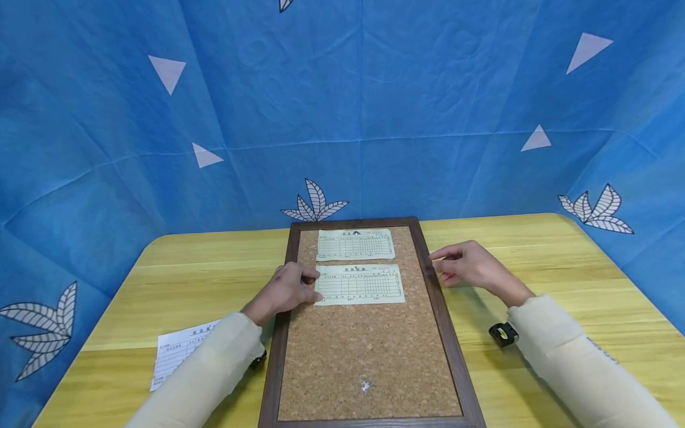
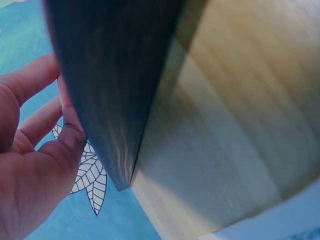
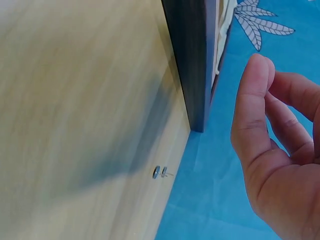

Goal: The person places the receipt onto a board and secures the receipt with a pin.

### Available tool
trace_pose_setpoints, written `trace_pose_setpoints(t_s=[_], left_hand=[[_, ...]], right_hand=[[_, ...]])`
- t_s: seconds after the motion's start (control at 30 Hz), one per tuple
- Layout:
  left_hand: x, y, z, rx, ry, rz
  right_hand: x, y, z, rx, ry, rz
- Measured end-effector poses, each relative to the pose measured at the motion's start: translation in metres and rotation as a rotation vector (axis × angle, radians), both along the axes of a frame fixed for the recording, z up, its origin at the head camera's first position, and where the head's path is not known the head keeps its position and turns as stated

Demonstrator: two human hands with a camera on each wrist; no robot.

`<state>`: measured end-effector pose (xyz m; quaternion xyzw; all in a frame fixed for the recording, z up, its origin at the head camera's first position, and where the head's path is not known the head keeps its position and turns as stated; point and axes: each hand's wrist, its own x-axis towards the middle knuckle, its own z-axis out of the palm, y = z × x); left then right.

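A framed cork board [image 1: 369, 351] stands in front of me, bearing two printed receipt slips. The upper slip [image 1: 355, 245] has a small shiny spot at its top middle. My left hand [image 1: 289, 288] touches the left edge of the lower slip [image 1: 360, 285], thumb and forefinger set apart on it. In the left wrist view the frame [image 2: 112, 100] hides part of those fingers. Beside the board's right frame is my right hand [image 1: 468, 266], fingers bent. Its thumb and forefinger tips meet in the right wrist view; I cannot tell whether something small is between them.
Another printed slip [image 1: 179, 351] lies on the wooden table [image 1: 214, 261] left of the board, partly under my left sleeve. Two small thumbtacks [image 3: 156, 172] lie near the table edge in the right wrist view. A blue patterned cloth [image 1: 374, 101] hangs behind the table.
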<state>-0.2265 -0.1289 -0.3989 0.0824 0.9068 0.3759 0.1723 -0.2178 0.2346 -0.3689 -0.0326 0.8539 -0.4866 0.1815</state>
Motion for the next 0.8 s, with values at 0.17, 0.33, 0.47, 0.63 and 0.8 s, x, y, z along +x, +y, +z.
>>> trace_pose_setpoints(t_s=[0.17, 0.33, 0.47, 0.63, 0.8], left_hand=[[0.000, 0.000, 0.000, 0.001, 0.000, -0.005], [0.000, 0.000, 0.000, 0.000, 0.002, -0.007], [0.000, -0.001, 0.000, 0.004, 0.003, -0.008], [0.000, 0.000, 0.000, 0.003, 0.005, -0.003], [0.000, 0.000, -0.001, 0.002, 0.000, 0.003]], right_hand=[[-0.001, 0.005, 0.002, -0.002, 0.012, 0.000], [-0.002, 0.008, 0.003, 0.003, 0.016, -0.012], [-0.002, 0.010, 0.003, 0.013, 0.017, -0.015], [-0.002, 0.014, 0.002, 0.014, 0.016, -0.023], [-0.003, 0.019, 0.001, 0.003, 0.008, -0.034]])
